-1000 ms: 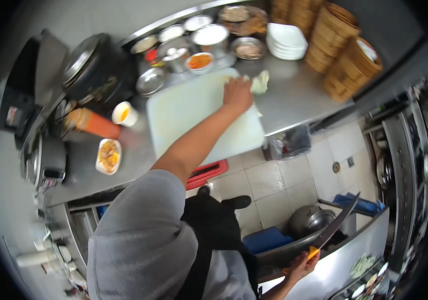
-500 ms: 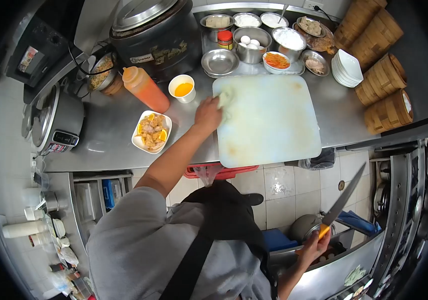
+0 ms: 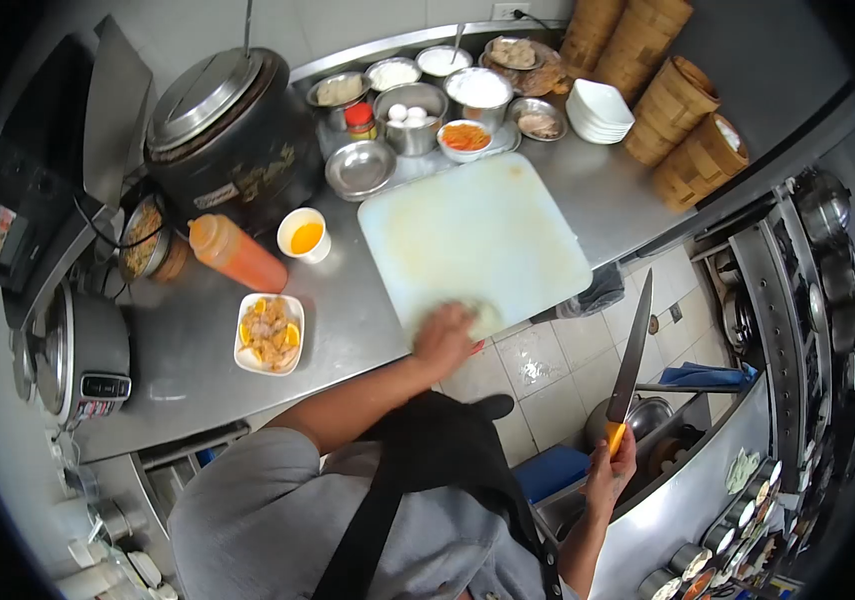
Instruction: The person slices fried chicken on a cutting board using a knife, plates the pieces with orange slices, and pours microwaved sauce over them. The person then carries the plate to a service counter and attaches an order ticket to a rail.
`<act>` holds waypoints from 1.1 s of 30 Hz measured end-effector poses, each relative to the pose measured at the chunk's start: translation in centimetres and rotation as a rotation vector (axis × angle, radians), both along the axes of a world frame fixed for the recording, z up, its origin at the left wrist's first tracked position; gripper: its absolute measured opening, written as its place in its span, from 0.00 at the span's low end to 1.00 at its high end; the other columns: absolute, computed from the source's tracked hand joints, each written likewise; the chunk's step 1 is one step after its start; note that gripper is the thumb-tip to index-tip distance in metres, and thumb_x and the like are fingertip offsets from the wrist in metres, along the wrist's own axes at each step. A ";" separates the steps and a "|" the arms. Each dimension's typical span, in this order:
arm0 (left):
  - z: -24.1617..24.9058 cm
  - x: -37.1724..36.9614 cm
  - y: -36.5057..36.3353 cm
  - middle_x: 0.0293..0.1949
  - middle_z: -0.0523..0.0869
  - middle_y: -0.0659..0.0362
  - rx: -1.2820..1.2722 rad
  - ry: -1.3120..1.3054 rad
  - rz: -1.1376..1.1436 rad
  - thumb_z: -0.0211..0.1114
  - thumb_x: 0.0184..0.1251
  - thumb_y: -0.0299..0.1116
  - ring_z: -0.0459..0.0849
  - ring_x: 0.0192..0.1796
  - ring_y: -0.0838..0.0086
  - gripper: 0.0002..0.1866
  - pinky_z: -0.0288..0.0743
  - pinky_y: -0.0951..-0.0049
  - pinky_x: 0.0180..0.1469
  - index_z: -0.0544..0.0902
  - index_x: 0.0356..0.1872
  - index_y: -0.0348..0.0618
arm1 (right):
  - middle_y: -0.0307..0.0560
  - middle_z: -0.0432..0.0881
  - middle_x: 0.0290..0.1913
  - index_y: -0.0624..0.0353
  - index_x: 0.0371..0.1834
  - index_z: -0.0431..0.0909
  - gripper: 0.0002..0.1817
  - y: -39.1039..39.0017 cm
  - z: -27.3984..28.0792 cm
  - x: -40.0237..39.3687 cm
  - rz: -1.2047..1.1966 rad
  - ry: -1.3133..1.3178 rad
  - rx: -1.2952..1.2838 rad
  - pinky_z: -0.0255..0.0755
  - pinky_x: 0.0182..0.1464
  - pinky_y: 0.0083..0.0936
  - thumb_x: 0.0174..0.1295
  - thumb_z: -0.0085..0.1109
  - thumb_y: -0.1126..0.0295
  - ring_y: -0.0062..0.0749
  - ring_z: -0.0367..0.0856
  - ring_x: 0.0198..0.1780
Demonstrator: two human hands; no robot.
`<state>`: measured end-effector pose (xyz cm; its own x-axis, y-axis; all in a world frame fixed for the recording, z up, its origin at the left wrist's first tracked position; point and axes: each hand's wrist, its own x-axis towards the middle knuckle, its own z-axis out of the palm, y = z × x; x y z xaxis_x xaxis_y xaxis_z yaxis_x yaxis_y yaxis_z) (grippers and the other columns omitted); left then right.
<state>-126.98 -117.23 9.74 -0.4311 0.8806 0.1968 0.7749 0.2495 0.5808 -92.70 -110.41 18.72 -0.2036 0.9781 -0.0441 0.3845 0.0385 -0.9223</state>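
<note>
My left hand point(image 3: 443, 340) is at the near edge of the white cutting board point(image 3: 473, 225), closed over a pale, crumpled cloth point(image 3: 487, 320) pressed against the surface. Motion blurs the fingers and the cloth a little. Off to the right, beyond the counter's edge, my right hand point(image 3: 612, 470) grips a large kitchen knife point(image 3: 633, 350) by its yellow handle, blade pointing up and away. Left of the board are a white cup of orange liquid point(image 3: 305, 237), an orange squeeze bottle point(image 3: 238, 255) and a square white bowl of chicken pieces with orange slices point(image 3: 270, 335).
Behind the board stand a steel pot of eggs point(image 3: 411, 118), a bowl of shredded carrot point(image 3: 466, 138) and an empty steel dish point(image 3: 361, 168). Stacked white bowls point(image 3: 600, 112) and bamboo steamers point(image 3: 673, 110) line the back right. A large cooker point(image 3: 233, 145) occupies the back left.
My left hand has wiped the cloth from the board's left side toward me, to its near edge. The knife stays in my right hand, now more upright. The view has turned and shifted.
</note>
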 end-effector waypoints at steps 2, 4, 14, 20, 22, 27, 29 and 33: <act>-0.1 3.6 2.6 0.49 0.79 0.51 0.054 -0.351 -0.217 0.63 0.65 0.38 0.78 0.53 0.57 0.17 0.71 0.60 0.56 0.80 0.52 0.42 | 0.31 0.72 0.30 0.59 0.68 0.67 0.24 0.1 0.0 -0.5 -0.052 0.058 0.022 0.60 0.24 0.10 0.69 0.53 0.72 0.10 0.66 0.25; 1.4 6.8 6.0 0.52 0.80 0.55 0.121 -0.930 -0.287 0.55 0.74 0.46 0.79 0.55 0.62 0.20 0.72 0.63 0.57 0.78 0.57 0.43 | 0.30 0.71 0.32 0.60 0.70 0.66 0.23 1.2 0.4 -1.7 -0.095 0.076 0.087 0.56 0.27 0.10 0.72 0.49 0.71 0.09 0.62 0.26; 9.9 16.1 18.5 0.56 0.79 0.58 0.091 -1.725 -0.315 0.63 0.71 0.39 0.77 0.58 0.73 0.22 0.72 0.69 0.61 0.72 0.62 0.41 | 0.57 0.76 0.41 0.62 0.48 0.74 0.19 7.9 5.0 -7.5 0.012 -0.461 0.542 0.72 0.43 0.46 0.50 0.60 0.79 0.56 0.76 0.44; 8.9 16.1 21.7 0.51 0.83 0.57 0.191 -1.465 -0.017 0.66 0.67 0.31 0.82 0.51 0.71 0.19 0.77 0.69 0.52 0.76 0.56 0.37 | 0.57 0.77 0.40 0.62 0.51 0.70 0.19 9.3 2.7 -5.2 0.078 -0.450 0.485 0.71 0.42 0.46 0.56 0.62 0.76 0.56 0.77 0.43; 8.4 13.4 23.0 0.47 0.85 0.56 0.179 -1.439 0.168 0.67 0.66 0.30 0.85 0.47 0.70 0.16 0.79 0.68 0.49 0.78 0.53 0.36 | 0.57 0.77 0.39 0.61 0.51 0.70 0.18 8.6 1.7 -3.8 0.140 -0.457 0.498 0.72 0.41 0.46 0.57 0.63 0.74 0.57 0.78 0.42; 5.9 0.9 20.5 0.44 0.86 0.53 0.505 -1.276 0.498 0.67 0.66 0.32 0.86 0.42 0.70 0.16 0.82 0.66 0.45 0.78 0.50 0.33 | 0.57 0.79 0.44 0.60 0.51 0.70 0.19 4.6 0.0 0.2 0.230 -0.408 0.352 0.74 0.46 0.43 0.58 0.65 0.72 0.55 0.79 0.46; 8.7 -2.7 15.7 0.47 0.85 0.53 0.576 -1.321 0.435 0.65 0.68 0.34 0.86 0.44 0.69 0.19 0.82 0.66 0.47 0.76 0.54 0.34 | 0.59 0.79 0.46 0.62 0.52 0.69 0.19 4.4 -1.7 -0.3 0.187 -0.354 0.243 0.73 0.49 0.41 0.59 0.63 0.73 0.56 0.79 0.48; 12.2 -5.5 5.9 0.53 0.83 0.53 0.563 -1.422 0.218 0.59 0.73 0.41 0.84 0.53 0.65 0.22 0.81 0.64 0.54 0.74 0.60 0.37 | 0.61 0.78 0.48 0.63 0.55 0.69 0.21 7.5 -4.9 -5.3 0.270 -0.362 0.334 0.73 0.51 0.43 0.59 0.62 0.74 0.58 0.78 0.50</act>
